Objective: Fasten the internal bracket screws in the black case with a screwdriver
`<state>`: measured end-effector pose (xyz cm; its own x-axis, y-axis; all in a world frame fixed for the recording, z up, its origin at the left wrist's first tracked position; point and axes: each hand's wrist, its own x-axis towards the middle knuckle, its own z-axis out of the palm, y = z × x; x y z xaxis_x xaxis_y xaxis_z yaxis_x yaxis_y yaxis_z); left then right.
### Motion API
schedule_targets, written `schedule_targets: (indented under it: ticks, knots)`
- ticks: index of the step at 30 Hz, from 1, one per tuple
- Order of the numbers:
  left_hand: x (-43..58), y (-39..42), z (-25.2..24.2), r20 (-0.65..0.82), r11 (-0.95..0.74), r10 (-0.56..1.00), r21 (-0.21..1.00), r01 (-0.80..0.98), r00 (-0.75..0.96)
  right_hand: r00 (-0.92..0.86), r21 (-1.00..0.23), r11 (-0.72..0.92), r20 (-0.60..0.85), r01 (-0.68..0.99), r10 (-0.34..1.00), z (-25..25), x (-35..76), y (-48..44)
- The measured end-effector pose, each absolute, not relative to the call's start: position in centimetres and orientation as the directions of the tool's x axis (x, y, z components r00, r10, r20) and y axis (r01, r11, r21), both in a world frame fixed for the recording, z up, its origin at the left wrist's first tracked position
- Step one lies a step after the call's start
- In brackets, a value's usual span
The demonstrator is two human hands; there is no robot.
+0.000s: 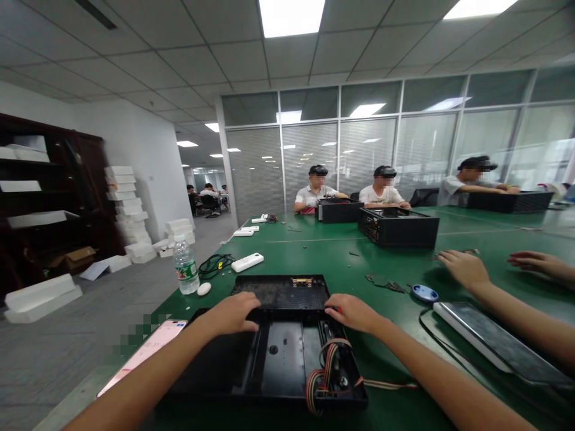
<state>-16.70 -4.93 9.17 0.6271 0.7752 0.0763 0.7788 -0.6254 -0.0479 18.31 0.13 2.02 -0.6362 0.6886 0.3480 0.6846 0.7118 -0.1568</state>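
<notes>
An open black computer case (287,353) lies on the green table (323,251) right in front of me, with a bundle of coloured ribbon cables (323,374) at its near right corner. My left hand (233,312) rests on the case's left inner wall, fingers curled over the edge. My right hand (353,312) sits on the right side of the case, fingers closed round a small tool with a red tip (339,309). The tool's working end is hidden.
A co-worker's two hands (465,269) lie on the table at my right, beside a metal side panel (498,344) and a blue round object (424,293). A phone (148,353), water bottle (185,266), other cases (398,227) and three seated people are farther off.
</notes>
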Motion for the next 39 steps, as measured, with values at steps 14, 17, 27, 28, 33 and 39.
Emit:
schedule_targets:
  ticks: [14, 17, 27, 28, 33, 39]
  knots:
    - [-21.8, 1.9, 6.6, -0.045, -0.597, 0.802, -0.109, 0.795, 0.596, -0.515, -0.183, 0.652, 0.472, 0.736, 0.715, 1.5, 16.8, 1.0]
    - [-20.6, 0.8, 7.4, 0.053, -0.600, 0.795, -0.081, 0.796, 0.604, -0.376, -0.301, 0.617, 0.578, 0.728, 0.725, 1.8, 17.2, 1.4]
    - [-12.0, -4.0, 5.3, 0.022, -0.875, 0.481, -0.048, 0.481, 0.877, -0.212, -0.600, 0.562, 0.554, 0.569, 0.805, 3.5, 19.4, 1.6]
    - [-11.7, -3.8, 5.0, 0.024, -0.874, 0.483, -0.049, 0.484, 0.875, -0.201, -0.612, 0.557, 0.552, 0.562, 0.809, 3.4, 19.5, 1.5]
    - [-11.3, -3.0, 4.5, 0.038, -0.866, 0.498, -0.013, 0.499, 0.866, -0.080, -0.711, 0.571, 0.596, 0.411, 0.799, 3.3, 19.1, 0.9]
    - [-10.7, -2.3, 5.2, 0.022, -0.841, 0.541, -0.019, 0.541, 0.841, -0.100, -0.887, 0.462, 0.461, -0.019, 0.882, 3.6, 17.8, 0.3]
